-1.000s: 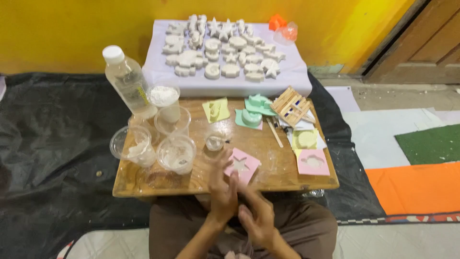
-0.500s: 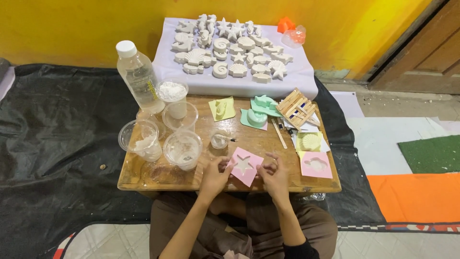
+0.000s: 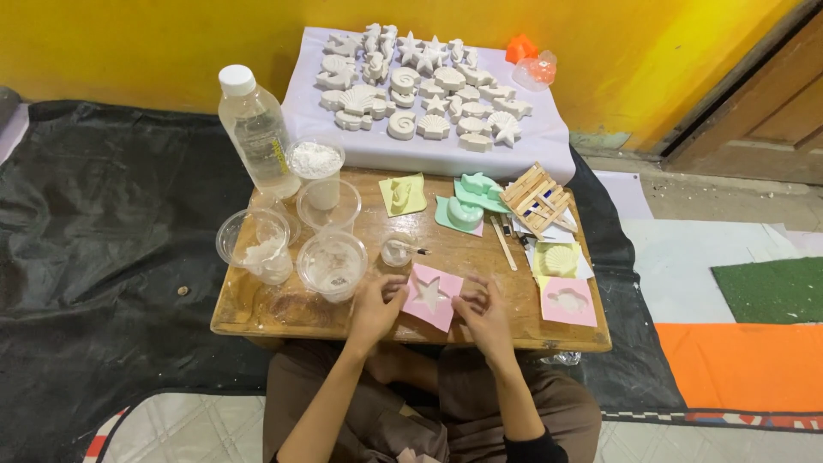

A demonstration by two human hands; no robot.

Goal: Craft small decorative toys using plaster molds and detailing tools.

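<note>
Low wooden table [image 3: 257, 313] before us, standing on black sheet [image 3: 103, 257]. On table we see: pink star mould [image 3: 431, 296] at near edge, second pink mould [image 3: 567, 301] at right, yellow mould with shell cast [image 3: 558, 260] just behind that. Green moulds [image 3: 467, 204] and yellow mould [image 3: 402, 195] toward back, wooden stick rack [image 3: 536, 197] beside them. Left side: water bottle [image 3: 256, 131], cup of white powder [image 3: 316, 160], four more clear cups [image 3: 332, 263], small glass dish [image 3: 396, 252]. Behind table, white cloth [image 3: 549, 159] with plaster shapes [image 3: 420, 86].
</note>
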